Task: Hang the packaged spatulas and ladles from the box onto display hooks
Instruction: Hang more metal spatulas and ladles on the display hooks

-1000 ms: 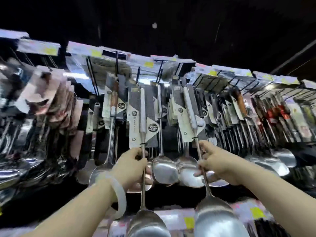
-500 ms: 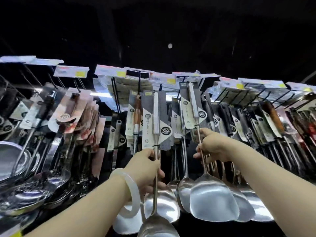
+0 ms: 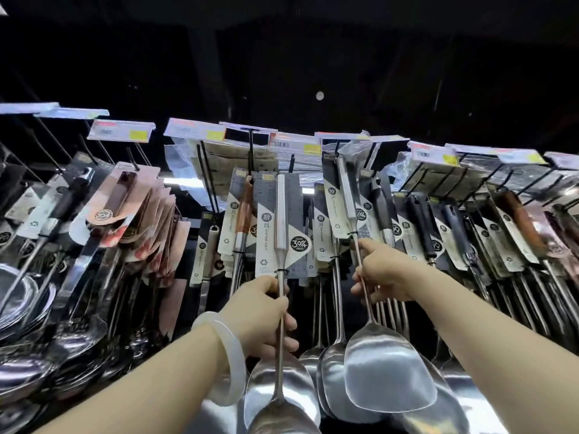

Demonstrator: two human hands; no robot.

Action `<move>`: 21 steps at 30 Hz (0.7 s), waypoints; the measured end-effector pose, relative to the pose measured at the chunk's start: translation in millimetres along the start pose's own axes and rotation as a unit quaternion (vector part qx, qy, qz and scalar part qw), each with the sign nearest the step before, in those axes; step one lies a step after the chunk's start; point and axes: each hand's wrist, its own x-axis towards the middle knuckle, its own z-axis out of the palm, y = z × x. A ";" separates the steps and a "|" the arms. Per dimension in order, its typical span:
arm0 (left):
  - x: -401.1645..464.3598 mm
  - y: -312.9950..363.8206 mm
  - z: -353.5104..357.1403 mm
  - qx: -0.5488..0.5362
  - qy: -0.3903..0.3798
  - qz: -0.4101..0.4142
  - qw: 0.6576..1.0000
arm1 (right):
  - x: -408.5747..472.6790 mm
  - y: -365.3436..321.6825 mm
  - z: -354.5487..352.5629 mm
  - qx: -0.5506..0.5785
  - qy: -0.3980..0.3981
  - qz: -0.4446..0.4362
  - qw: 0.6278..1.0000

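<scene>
Stainless steel fills my view: I am holding two packaged utensils up toward the display hooks. My left hand is curled tight around the thin shaft of a ladle, whose grey card sleeve stands upright just below the hook row. My right hand pinches the shaft of a spatula, its card tilted up against the hooks. I judge the main risk is a card hole missing its hook tip, so a utensil slips and knocks the packed neighbours loose; gripping low on the shafts leaves the tops free to wobble. I cannot see either card's hang hole, nor whether the spatula is already on a hook. The ladle's bowl is cut off at the bottom edge, and the box is out of view.
</scene>
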 end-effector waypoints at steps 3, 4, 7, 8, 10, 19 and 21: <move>3.8 1.9 2.3 -0.002 0.004 0.006 1.000 | 3.9 0.0 0.1 0.003 -0.010 0.000 1.000; 5.7 1.8 2.9 0.000 0.006 0.007 1.000 | 4.9 1.6 1.0 0.003 -0.010 0.000 1.000; 9.0 1.7 6.2 0.008 0.007 0.010 1.000 | 7.0 8.5 6.9 0.001 -0.006 0.000 1.000; 9.4 1.4 7.4 0.008 0.008 0.010 1.000 | 7.2 8.8 8.5 0.002 -0.005 0.001 1.000; 9.1 2.4 10.1 0.004 0.007 0.010 1.000 | 9.0 6.7 9.4 0.008 -0.006 0.002 1.000; 5.2 5.3 8.7 0.019 -0.001 0.024 1.000 | -0.2 1.8 5.0 0.036 -0.028 0.011 0.999; 5.1 3.5 7.1 0.016 0.000 0.018 1.000 | -3.5 -2.4 1.0 0.043 -0.031 0.014 0.998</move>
